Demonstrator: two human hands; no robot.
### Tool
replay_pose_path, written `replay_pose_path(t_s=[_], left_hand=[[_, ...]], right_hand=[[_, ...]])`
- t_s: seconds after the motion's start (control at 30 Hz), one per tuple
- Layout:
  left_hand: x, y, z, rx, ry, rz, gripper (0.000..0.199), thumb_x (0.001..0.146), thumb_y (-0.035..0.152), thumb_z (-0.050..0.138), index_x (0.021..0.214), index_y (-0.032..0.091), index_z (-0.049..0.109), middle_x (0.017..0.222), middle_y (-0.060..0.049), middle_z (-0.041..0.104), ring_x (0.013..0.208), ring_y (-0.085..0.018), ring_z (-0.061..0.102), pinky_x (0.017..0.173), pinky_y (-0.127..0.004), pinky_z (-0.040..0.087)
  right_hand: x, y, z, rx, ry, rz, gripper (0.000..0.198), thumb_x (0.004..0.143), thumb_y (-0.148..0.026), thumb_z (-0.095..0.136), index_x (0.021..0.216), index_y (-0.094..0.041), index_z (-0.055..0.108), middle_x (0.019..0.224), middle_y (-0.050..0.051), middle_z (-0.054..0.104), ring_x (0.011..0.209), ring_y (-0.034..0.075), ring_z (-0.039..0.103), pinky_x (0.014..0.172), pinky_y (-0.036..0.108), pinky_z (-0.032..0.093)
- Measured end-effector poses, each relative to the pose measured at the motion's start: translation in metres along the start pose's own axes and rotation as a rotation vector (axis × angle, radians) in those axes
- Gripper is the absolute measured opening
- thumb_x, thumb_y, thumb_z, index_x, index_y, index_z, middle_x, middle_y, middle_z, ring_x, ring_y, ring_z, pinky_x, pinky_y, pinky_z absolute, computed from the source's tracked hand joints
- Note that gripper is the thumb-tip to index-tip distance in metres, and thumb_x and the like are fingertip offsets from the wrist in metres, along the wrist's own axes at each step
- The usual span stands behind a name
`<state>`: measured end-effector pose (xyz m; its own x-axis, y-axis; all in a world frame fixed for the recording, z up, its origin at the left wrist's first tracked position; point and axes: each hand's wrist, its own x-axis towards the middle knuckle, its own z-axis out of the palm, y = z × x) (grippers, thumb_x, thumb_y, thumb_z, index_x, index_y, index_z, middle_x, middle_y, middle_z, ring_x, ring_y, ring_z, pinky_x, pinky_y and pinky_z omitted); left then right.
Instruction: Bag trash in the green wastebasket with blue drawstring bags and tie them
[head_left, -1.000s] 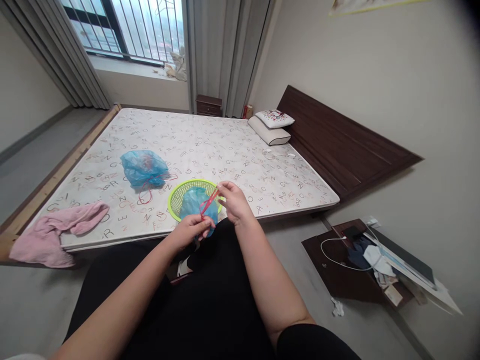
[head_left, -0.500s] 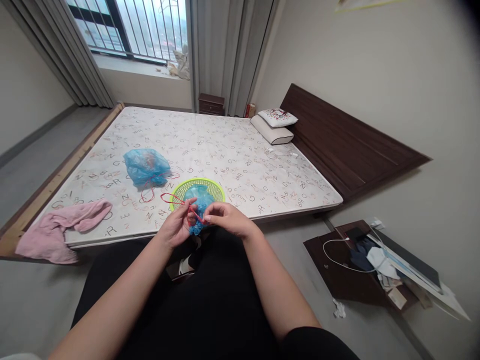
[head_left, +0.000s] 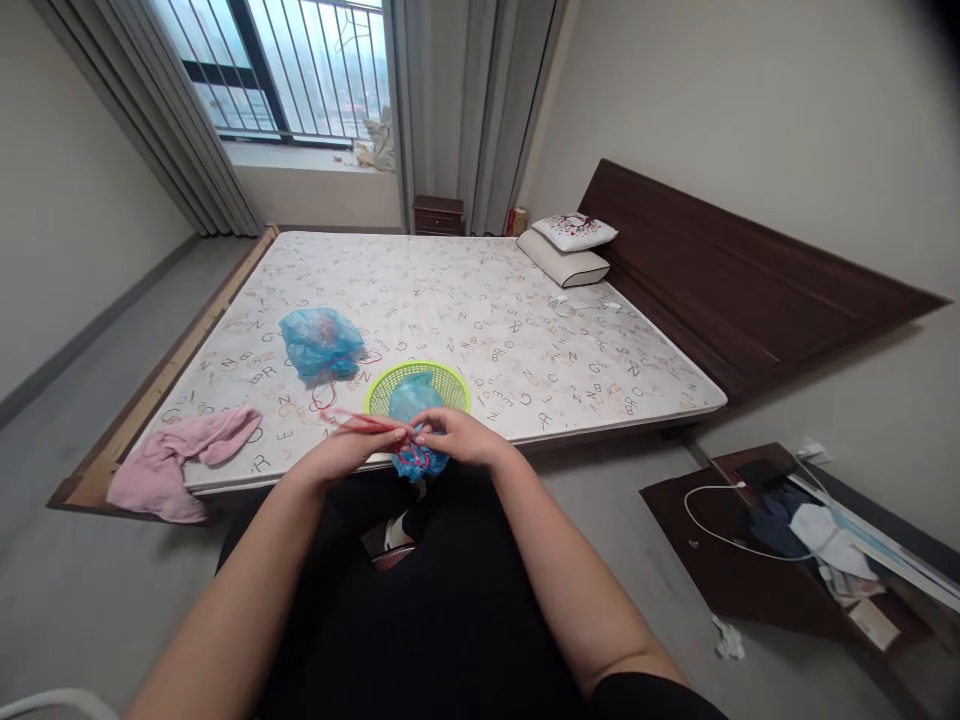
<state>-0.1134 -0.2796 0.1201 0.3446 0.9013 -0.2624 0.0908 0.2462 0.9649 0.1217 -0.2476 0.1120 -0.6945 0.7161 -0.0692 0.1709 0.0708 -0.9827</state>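
My left hand (head_left: 349, 450) pinches a red string (head_left: 364, 423) that trails loosely to the left. Close beside it, my right hand (head_left: 459, 437) has its fingertips closed on the same string, near the gathered top of a blue plastic bag (head_left: 418, 463). Red loops lie across the bunched plastic under my fingers. The rounded part of that bag rests in a yellow-green basket (head_left: 380, 375) at the mattress edge. Part of the basket's near side is hidden by my hands and the bag.
Another blue bag (head_left: 319, 340) with red string lies left of the basket. A pink towel (head_left: 169, 465) hangs over the mattress (head_left: 450, 290) corner. Two pillows (head_left: 566, 262) lie by the dark headboard (head_left: 720, 265). At right, a nightstand (head_left: 720, 560) holds a cable and cloths.
My left hand has turned palm-down and come closer to my right fingertips, drawing the string leftward. The view has shifted slightly left, so the room appears farther right.
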Motion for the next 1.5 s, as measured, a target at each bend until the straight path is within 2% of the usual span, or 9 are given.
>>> replay_pose_path(t_s=[0.33,0.63,0.77,0.87,1.1,1.17,1.23,1.3,1.5], left_hand=[[0.004,-0.012,0.030,0.601,0.611,0.573,0.031,0.102,0.045,0.061,0.104,0.023,0.084,0.111,-0.007,0.080,0.106,-0.022,0.073,0.100,-0.033,0.057],[0.005,-0.026,0.039,0.592,0.377,0.725,0.033,0.106,0.043,0.056,0.110,0.024,0.082,0.120,-0.008,0.080,0.117,-0.023,0.073,0.108,-0.038,0.056],[-0.004,-0.031,0.029,0.429,0.661,0.660,0.039,0.108,0.045,0.049,0.108,0.023,0.082,0.136,-0.008,0.074,0.131,-0.024,0.066,0.118,-0.043,0.048],[-0.003,-0.042,0.023,0.289,0.671,0.550,0.040,0.105,0.051,0.055,0.104,0.022,0.082,0.133,-0.009,0.075,0.132,-0.026,0.066,0.120,-0.046,0.047],[0.015,-0.073,0.012,-0.039,0.568,0.319,0.060,0.096,0.065,0.063,0.128,0.016,0.076,0.136,-0.016,0.074,0.130,-0.031,0.067,0.114,-0.047,0.052],[0.011,-0.082,0.011,-0.009,0.566,0.320,0.061,0.096,0.063,0.063,0.132,0.015,0.074,0.140,-0.017,0.071,0.137,-0.031,0.063,0.119,-0.048,0.047],[0.004,-0.096,0.012,0.035,0.584,0.315,0.062,0.096,0.060,0.064,0.137,0.015,0.070,0.147,-0.017,0.067,0.143,-0.031,0.057,0.122,-0.048,0.042],[-0.002,-0.115,0.015,0.028,0.641,0.281,0.064,0.094,0.058,0.066,0.140,0.014,0.067,0.152,-0.018,0.062,0.146,-0.032,0.054,0.121,-0.048,0.044],[0.009,-0.168,0.023,-0.178,0.667,-0.092,0.059,0.102,0.049,0.055,0.150,0.014,0.053,0.149,-0.021,0.061,0.138,-0.030,0.060,0.110,-0.042,0.052]], right_hand=[[0.017,0.010,0.020,0.166,0.366,0.153,0.048,0.094,-0.066,0.059,0.103,-0.020,0.072,0.087,0.002,0.070,0.080,0.017,0.061,0.074,0.029,0.045],[0.029,0.006,0.028,0.686,0.331,0.030,0.052,0.072,-0.069,0.082,0.084,-0.019,0.077,0.107,0.010,0.078,0.105,0.024,0.069,0.099,0.036,0.049],[0.035,0.025,-0.007,0.642,0.779,0.082,0.051,0.078,-0.070,0.072,0.071,-0.021,0.067,0.105,0.010,0.079,0.100,0.024,0.070,0.092,0.038,0.049],[0.032,0.037,-0.032,0.561,0.920,0.073,0.049,0.083,-0.070,0.066,0.077,-0.021,0.067,0.114,0.011,0.078,0.110,0.027,0.069,0.095,0.040,0.048],[0.023,0.048,-0.017,0.089,0.339,-0.076,0.088,0.073,-0.055,0.087,0.151,-0.028,0.055,0.155,0.012,0.058,0.143,0.028,0.052,0.117,0.044,0.042],[0.027,0.053,-0.007,-0.179,0.189,-0.031,0.078,0.069,-0.041,0.092,0.140,-0.024,0.065,0.142,0.013,0.066,0.133,0.030,0.059,0.116,0.046,0.043],[0.035,0.052,-0.005,-0.419,0.092,0.033,0.032,0.078,-0.032,0.082,0.109,-0.022,0.078,0.113,0.011,0.076,0.109,0.029,0.067,0.106,0.048,0.047],[0.047,0.041,-0.012,-0.581,0.096,0.086,0.009,0.087,-0.027,0.068,0.088,-0.023,0.077,0.092,0.008,0.075,0.091,0.026,0.066,0.095,0.044,0.049],[0.109,-0.067,-0.065,-0.896,0.373,0.106,0.015,0.091,-0.026,0.057,0.082,-0.021,0.068,0.076,0.005,0.070,0.076,0.021,0.062,0.074,0.032,0.044]])
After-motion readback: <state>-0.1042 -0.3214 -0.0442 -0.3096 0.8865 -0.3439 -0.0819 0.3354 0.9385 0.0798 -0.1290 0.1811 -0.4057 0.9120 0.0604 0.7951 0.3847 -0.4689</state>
